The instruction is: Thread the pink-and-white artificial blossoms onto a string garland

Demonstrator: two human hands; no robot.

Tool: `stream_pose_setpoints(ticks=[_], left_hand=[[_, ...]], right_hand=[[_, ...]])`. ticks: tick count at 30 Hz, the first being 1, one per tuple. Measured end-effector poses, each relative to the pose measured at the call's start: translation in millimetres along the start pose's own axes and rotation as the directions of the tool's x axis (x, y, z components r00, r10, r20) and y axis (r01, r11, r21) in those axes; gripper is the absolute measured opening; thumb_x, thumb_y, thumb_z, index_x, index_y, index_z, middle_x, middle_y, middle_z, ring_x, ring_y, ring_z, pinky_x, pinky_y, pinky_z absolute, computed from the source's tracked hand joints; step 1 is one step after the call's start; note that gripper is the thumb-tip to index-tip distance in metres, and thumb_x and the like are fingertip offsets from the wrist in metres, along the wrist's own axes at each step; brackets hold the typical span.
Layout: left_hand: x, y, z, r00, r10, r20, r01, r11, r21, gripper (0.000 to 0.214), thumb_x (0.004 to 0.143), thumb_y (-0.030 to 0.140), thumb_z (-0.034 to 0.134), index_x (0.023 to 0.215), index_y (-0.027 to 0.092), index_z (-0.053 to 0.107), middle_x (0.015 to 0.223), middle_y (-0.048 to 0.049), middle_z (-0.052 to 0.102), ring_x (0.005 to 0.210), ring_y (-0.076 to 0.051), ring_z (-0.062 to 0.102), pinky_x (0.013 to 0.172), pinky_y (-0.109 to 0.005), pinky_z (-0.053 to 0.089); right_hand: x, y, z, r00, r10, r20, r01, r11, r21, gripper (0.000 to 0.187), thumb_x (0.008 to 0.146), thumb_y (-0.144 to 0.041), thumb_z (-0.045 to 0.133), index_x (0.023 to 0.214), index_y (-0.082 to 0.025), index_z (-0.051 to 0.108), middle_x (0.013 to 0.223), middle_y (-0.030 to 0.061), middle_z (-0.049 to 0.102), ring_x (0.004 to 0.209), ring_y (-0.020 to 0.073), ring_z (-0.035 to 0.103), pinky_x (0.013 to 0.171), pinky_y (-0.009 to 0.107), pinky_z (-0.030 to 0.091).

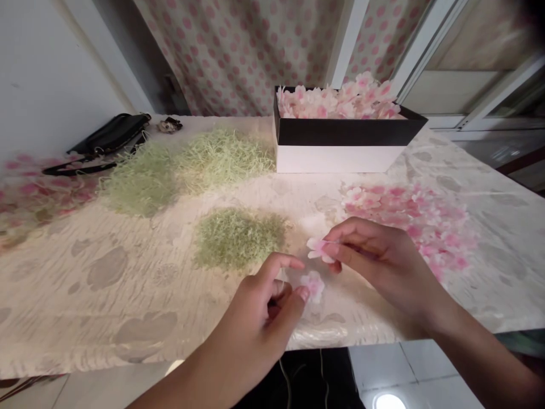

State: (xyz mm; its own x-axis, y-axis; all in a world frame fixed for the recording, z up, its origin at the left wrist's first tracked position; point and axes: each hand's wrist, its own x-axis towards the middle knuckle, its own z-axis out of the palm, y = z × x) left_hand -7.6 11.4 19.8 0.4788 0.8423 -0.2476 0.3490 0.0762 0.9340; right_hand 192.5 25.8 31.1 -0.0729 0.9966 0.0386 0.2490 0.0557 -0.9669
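My left hand [259, 301] is curled at the table's front edge, with its thumb and fingertips pinching a small pale pink blossom [313, 286]. To the right, my right hand [374, 261] holds a pink petal cluster [318, 250] between thumb and forefinger. The two pink pieces lie close together but look apart. Just behind my hands is a mound of shredded pale green fibre [238, 238]. A scattered layer of loose pink blossoms [404, 218] lies beside my right hand. Whatever my left fingers cover is hidden.
A black-and-white box [340, 153] full of pink blossoms stands at the back. Two more green fibre mounds [181, 167] and pink blossoms [42, 190] lie on the mottled cloth [85, 318] to the left. A black bag [110, 133] sits at the far left.
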Motion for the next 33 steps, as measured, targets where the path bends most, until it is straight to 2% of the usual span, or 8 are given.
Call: stream_pose_setpoints(ticks=[3, 8, 12, 18, 20, 22, 25, 33], left_hand=[[5.5, 2.7, -0.7, 0.997, 0.082, 0.0, -0.077, 0.929, 0.363, 0.015, 0.098, 0.029, 0.042, 0.103, 0.024, 0.055, 0.05, 0.0104, 0.033, 0.043, -0.01, 0.037, 0.044, -0.021, 0.028], [14.6, 6.9, 5.4, 0.985, 0.109, 0.133, -0.172, 0.602, 0.779, 0.019, 0.095, 0.022, 0.047, 0.105, 0.014, 0.061, 0.064, -0.0014, 0.065, 0.057, -0.021, 0.065, 0.052, -0.029, 0.043], [20.1, 5.2, 12.6, 0.966, 0.073, 0.246, -0.253, 0.424, 0.869, 0.022, 0.093, 0.01, 0.045, 0.106, 0.013, 0.063, 0.078, -0.0069, 0.073, 0.065, -0.024, 0.072, 0.056, -0.032, 0.053], [15.5, -2.1, 13.8, 0.931, 0.222, 0.291, -0.345, 0.267, 0.9, 0.038, 0.074, -0.008, 0.05, 0.106, 0.008, 0.062, 0.072, -0.0051, 0.072, 0.056, -0.022, 0.07, 0.047, -0.03, 0.056], [9.2, -4.3, 11.9, 0.84, 0.45, 0.304, -0.423, 0.191, 0.886, 0.036, 0.071, -0.008, 0.047, 0.101, 0.005, 0.063, 0.062, -0.0034, 0.067, 0.048, -0.021, 0.064, 0.039, -0.03, 0.052], [1.6, -5.3, 9.9, 0.67, 0.674, 0.31, -0.496, 0.096, 0.863, 0.031, 0.077, -0.005, 0.044, 0.101, 0.002, 0.062, 0.055, -0.0023, 0.062, 0.041, -0.02, 0.058, 0.034, -0.03, 0.047], [-9.8, -5.1, 7.4, 0.516, 0.794, 0.321, -0.545, 0.015, 0.838, 0.03, 0.086, -0.001, 0.038, 0.106, 0.0, 0.06, 0.055, -0.005, 0.063, 0.039, -0.02, 0.054, 0.032, -0.031, 0.042], [-30.2, -20.0, 0.8, 0.583, 0.711, 0.393, -0.535, -0.029, 0.844, 0.041, 0.087, 0.008, 0.039, 0.126, 0.0, 0.05, 0.064, -0.0075, 0.066, 0.051, -0.022, 0.057, 0.046, -0.035, 0.045]], right_hand=[[-2.4, 5.2, -6.8, 0.994, -0.036, -0.106, 0.032, 0.999, -0.037, 0.008, 0.081, -0.026, 0.072, 0.085, -0.023, 0.066, 0.068, -0.004, 0.07, 0.064, 0.0095, 0.067, 0.062, 0.015, 0.052], [-9.7, 13.2, -19.6, 0.992, -0.112, -0.063, 0.109, 0.993, -0.043, 0.005, 0.08, -0.022, 0.073, 0.077, -0.025, 0.069, 0.083, -0.0016, 0.072, 0.08, 0.0112, 0.069, 0.071, 0.015, 0.054], [-18.6, 22.8, -24.1, 0.989, -0.132, 0.064, 0.127, 0.989, 0.082, 0.01, 0.083, -0.021, 0.069, 0.076, -0.027, 0.07, 0.11, 0.001, 0.068, 0.116, 0.0176, 0.059, 0.09, 0.023, 0.053], [-30.0, 40.9, -23.0, 0.987, -0.05, 0.152, 0.01, 0.967, 0.256, 0.014, 0.086, -0.022, 0.067, 0.073, -0.028, 0.071, 0.129, 0.0008, 0.059, 0.12, 0.0245, 0.057, 0.1, 0.04, 0.048], [-31.2, 43.3, -19.9, 0.982, -0.004, 0.19, -0.059, 0.943, 0.327, 0.015, 0.086, -0.023, 0.067, 0.072, -0.027, 0.07, 0.13, 0.0006, 0.06, 0.12, 0.0241, 0.058, 0.101, 0.039, 0.046], [-31.7, 42.8, -15.2, 0.973, 0.042, 0.228, -0.129, 0.913, 0.386, 0.015, 0.086, -0.022, 0.067, 0.072, -0.026, 0.07, 0.131, 0.0005, 0.06, 0.12, 0.0227, 0.059, 0.102, 0.037, 0.045], [-32.0, 37.4, -6.6, 0.953, 0.069, 0.294, -0.196, 0.883, 0.427, 0.014, 0.085, -0.022, 0.067, 0.072, -0.024, 0.069, 0.121, 0.0024, 0.067, 0.113, 0.0195, 0.062, 0.096, 0.031, 0.048], [-29.2, 22.3, 8.4, 0.911, 0.042, 0.41, -0.187, 0.929, 0.32, 0.02, 0.086, -0.014, 0.058, 0.068, -0.02, 0.065, 0.07, -0.0013, 0.066, 0.068, 0.0111, 0.063, 0.067, 0.023, 0.05]])
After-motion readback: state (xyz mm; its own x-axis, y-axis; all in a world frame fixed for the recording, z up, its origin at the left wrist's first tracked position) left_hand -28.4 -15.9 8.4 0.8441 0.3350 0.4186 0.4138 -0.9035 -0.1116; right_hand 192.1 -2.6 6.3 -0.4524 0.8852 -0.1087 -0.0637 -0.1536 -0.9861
